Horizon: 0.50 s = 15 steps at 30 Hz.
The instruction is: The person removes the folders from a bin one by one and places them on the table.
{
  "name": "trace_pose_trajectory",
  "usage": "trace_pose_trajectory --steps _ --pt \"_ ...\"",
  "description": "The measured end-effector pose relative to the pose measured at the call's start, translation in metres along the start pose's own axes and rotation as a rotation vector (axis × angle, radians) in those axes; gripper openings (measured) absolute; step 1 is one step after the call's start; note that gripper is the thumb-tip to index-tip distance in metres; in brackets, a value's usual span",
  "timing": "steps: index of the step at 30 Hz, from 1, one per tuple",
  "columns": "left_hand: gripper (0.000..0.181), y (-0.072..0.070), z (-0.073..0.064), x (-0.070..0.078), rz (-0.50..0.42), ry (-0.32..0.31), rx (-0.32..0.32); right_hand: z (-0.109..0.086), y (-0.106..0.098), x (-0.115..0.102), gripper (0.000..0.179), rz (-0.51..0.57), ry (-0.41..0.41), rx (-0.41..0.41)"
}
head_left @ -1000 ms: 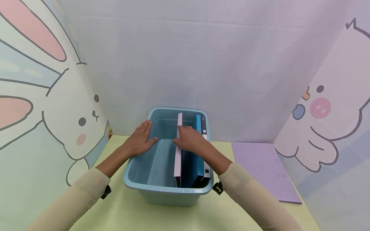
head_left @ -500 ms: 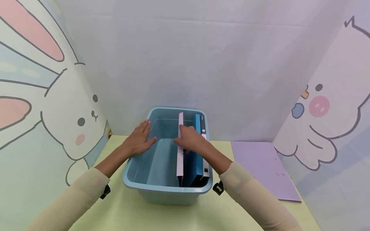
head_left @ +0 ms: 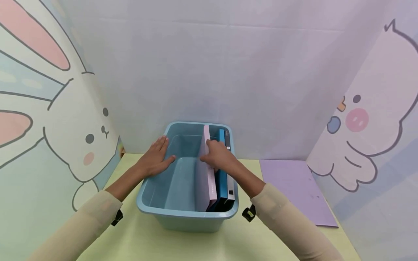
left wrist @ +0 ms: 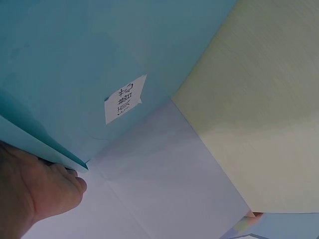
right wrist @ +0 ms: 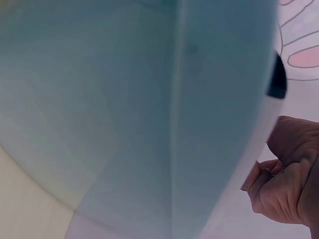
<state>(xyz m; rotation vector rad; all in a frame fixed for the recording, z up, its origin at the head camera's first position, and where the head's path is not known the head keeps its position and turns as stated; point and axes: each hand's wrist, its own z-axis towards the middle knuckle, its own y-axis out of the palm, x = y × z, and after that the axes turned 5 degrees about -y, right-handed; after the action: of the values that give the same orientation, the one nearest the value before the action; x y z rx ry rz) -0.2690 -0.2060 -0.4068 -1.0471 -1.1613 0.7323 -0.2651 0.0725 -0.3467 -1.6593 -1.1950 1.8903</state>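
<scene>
Three slim boxes stand on edge in a light-blue plastic tub [head_left: 189, 224] on a pale yellow-green bench [head_left: 130, 235]. The pink box [head_left: 211, 183] is leftmost, its top leaning right; just beside it stands the blue box [head_left: 223, 188], then, nearest the tub's right wall, the black-and-white box [head_left: 231, 192]. The right hand [head_left: 220, 157] has its fingers clamped on the pink box's upper edge, thumb to the left face. The left hand [head_left: 156, 158] rests on the left rim, fingers extended side by side, thumb apart, holding no box.

Likely faults: (a) with no prop on its left, the pink box could topple that way, toward the left thumb, were the pinch to loosen while it is upright; (b) more lean to the right could nip the fingers against the blue box, the gap being narrow; (c) a hard sideways push could slide or tip the tub, should the left hand bear unevenly on the rim. Whether the pink box's base sits flat cannot be told.
</scene>
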Motion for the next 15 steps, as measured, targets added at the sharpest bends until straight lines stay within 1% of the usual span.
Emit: trace_pose_trajectory --steps 6,10,15 --pt "0.089 0.008 0.006 -0.013 -0.011 0.006 -0.019 -0.003 -0.01 0.003 0.077 0.017 -0.011 0.039" --pt "0.089 0.007 0.006 -0.011 -0.012 0.002 -0.021 -0.005 -0.02 0.005 0.077 0.057 -0.007 0.073" --pt "0.09 0.004 0.002 -0.009 -0.012 0.007 -0.016 -0.011 -0.036 0.008 0.077 0.166 -0.027 0.116"
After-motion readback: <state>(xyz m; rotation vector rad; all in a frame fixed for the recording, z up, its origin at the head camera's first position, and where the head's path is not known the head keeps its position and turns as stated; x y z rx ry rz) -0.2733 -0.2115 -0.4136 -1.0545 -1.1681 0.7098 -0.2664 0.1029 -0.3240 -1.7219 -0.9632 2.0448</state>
